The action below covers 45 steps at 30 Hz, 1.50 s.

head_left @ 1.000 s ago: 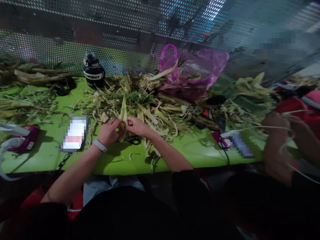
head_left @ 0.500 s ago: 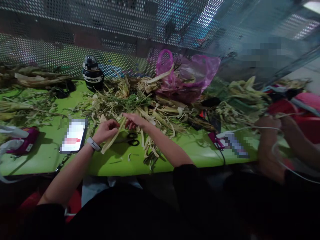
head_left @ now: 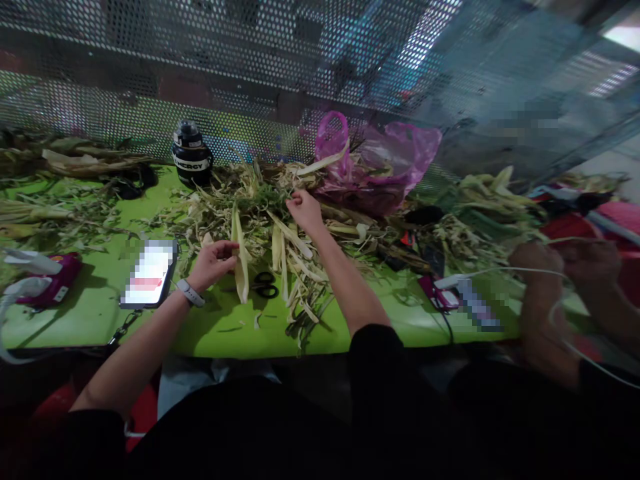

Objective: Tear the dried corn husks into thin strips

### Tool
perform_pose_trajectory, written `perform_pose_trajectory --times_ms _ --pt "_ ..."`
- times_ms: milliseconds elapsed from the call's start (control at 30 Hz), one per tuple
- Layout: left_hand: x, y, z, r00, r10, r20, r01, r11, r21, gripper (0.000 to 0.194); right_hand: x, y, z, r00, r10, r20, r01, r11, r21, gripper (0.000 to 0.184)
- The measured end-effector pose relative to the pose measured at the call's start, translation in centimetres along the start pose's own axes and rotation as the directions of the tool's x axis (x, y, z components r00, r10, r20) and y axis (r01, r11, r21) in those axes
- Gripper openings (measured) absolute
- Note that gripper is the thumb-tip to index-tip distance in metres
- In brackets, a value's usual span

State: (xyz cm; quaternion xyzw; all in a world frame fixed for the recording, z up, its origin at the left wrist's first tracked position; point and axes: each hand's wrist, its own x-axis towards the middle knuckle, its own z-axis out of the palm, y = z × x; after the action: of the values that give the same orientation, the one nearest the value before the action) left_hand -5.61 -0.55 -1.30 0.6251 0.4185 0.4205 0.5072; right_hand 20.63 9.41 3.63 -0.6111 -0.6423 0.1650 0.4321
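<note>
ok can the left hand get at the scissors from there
Probably yes, though not cleanly: the left hand seems to hold a husk that hangs between it and the scissors. The handle loops look uncovered on the table, close by.

I count one round-bodied black bottle (head_left: 192,163), one translucent pink plastic bag (head_left: 383,177), one black-looped pair of scissors (head_left: 265,285) and one pale wristband (head_left: 191,293). Flat rectangular phones make two on my feed: a lit phone (head_left: 149,273) at left, a blurred phone (head_left: 479,305) at right. Purple plastic blocks (head_left: 65,273) also make two. Bare hands total four: the wearer's left hand (head_left: 213,263) and right hand (head_left: 305,210), plus two co-worker's hands (head_left: 536,259). Pale, dry, ribbon-like leaf strips (head_left: 241,260) overlap beyond my counting.
</note>
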Motion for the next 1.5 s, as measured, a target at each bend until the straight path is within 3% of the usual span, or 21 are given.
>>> perform_pose_trajectory --times_ms 33,67,100,167,267,400,467,567,767,900,1000,1100,1167,1300,1500 --pt "-0.1 0.1 0.1 0.999 0.01 -0.035 -0.01 1.0 0.019 0.039 -2.3 -0.5 0.2 0.999 -0.041 -0.031 0.04 0.998 -0.054 0.029" --pt "-0.1 0.2 0.3 0.997 0.029 -0.068 -0.026 0.999 0.044 0.038 -4.7 -1.3 0.6 0.995 -0.096 0.011 0.097 0.993 -0.065 0.032" --pt "-0.2 0.3 0.4 0.994 0.055 -0.096 -0.048 0.996 0.071 0.037 -7.1 -2.1 1.2 0.982 -0.144 0.126 0.151 0.987 -0.055 0.035" --pt "-0.2 0.4 0.5 0.984 0.11 -0.143 -0.093 0.988 0.124 0.036 -11.2 -3.6 2.4 0.902 -0.163 0.4 0.199 0.979 -0.052 0.044" --pt "-0.2 0.2 0.6 0.974 0.142 -0.176 -0.11 0.978 0.179 0.035 -14.5 -4.7 3.9 0.853 -0.1 0.513 0.173 0.98 -0.096 0.044" --pt "-0.2 -0.1 0.6 0.98 0.127 -0.151 -0.109 0.986 0.122 0.035 -14.6 -3.8 4.3 0.837 -0.119 0.535 0.06 0.99 0.127 0.028" --pt "-0.2 -0.2 0.6 0.989 0.101 -0.108 -0.099 0.995 0.022 0.037 -14.3 -3.2 4.3 0.868 -0.129 0.479 0.035 0.979 0.2 0.026" --pt "-0.1 -0.3 0.7 0.998 0.052 -0.041 -0.055 0.996 -0.076 0.039 -14.5 -2.9 4.4 0.91 -0.124 0.395 0.065 0.985 0.159 0.029" --pt "-0.4 -0.1 1.1 0.992 0.112 0.06 -0.111 0.994 -0.023 0.035 -15.3 -3.3 4.8 0.908 -0.079 0.411 0.05 0.996 0.081 0.037" --pt "-0.8 0.5 1.0 0.984 0.11 0.141 -0.123 0.989 0.087 0.011 -15.4 -3.4 4.8 0.904 -0.066 0.422 0.018 0.993 0.117 0.036" --pt "-0.9 1.0 0.8 0.98 0.119 0.158 -0.147 0.973 0.179 0.012 -15.5 -3.2 4.6 0.901 -0.05 0.432 -0.021 0.987 0.158 0.035" --pt "-1.0 1.2 0.7 0.947 0.154 0.281 -0.212 0.959 0.188 0.007 -15.4 -3.1 4.4 0.909 -0.032 0.416 -0.071 0.971 0.23 0.034" --pt "-1.0 1.2 0.8 0.929 0.135 0.343 -0.196 0.97 0.147 0.017 -15.4 -3.1 4.3 0.92 -0.034 0.39 -0.075 0.962 0.261 0.036" --pt "-1.0 0.4 1.4 0.954 0.08 0.288 -0.081 0.997 -0.007 0.044 -15.5 -3.0 4.3 0.934 -0.051 0.353 -0.047 0.963 0.264 0.04" --pt "-0.8 0.1 1.5 0.99 -0.004 0.138 0.023 0.99 -0.14 0.048 -15.2 -3.1 4.0 0.927 0.03 0.375 -0.152 0.941 0.301 0.039"
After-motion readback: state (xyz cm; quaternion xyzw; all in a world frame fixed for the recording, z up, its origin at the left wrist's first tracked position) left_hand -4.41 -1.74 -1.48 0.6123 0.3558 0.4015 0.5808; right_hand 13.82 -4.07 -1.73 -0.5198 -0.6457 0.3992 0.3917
